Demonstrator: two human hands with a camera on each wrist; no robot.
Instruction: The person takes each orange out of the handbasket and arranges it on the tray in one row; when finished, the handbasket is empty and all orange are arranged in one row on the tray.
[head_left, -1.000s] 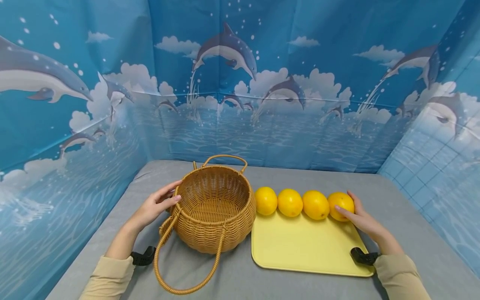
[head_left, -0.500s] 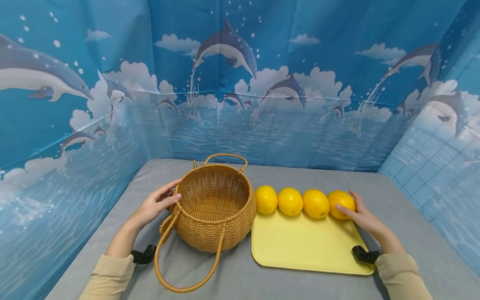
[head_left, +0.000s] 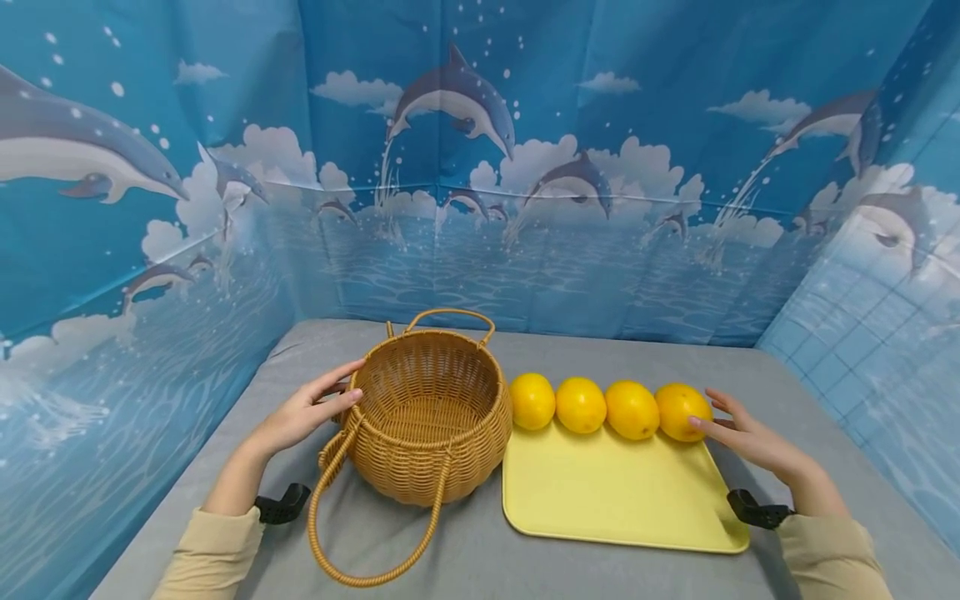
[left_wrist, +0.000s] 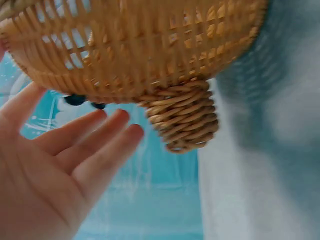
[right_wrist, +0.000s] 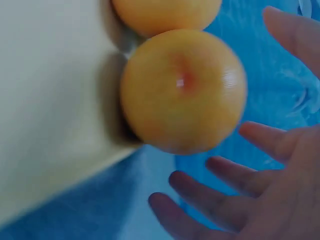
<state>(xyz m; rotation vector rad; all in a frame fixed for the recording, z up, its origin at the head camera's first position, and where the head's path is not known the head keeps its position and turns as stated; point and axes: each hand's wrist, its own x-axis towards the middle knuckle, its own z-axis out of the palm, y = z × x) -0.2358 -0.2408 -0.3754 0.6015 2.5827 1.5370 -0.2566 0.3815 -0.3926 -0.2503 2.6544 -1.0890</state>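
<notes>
Several round yellow-orange fruits, oranges by their look, stand in a row along the back edge of a yellow tray. My right hand is beside the rightmost orange, fingers spread and extended. In the right wrist view a gap shows between those fingers and the orange. Left of the tray stands a round wicker basket, nothing inside it. My left hand lies at its left rim, thumb and index at the edge. Extended fingers show beside the woven wall in the left wrist view.
One basket handle hangs down toward the front; the other handle rises at the back. Basket and tray stand close together on a grey cloth surface. Blue dolphin-print curtains enclose the back and both sides.
My right hand has drawn a little to the right, off the rightmost orange, its fingers opening away. The left hand, the basket and the tray stay practically where they were.
</notes>
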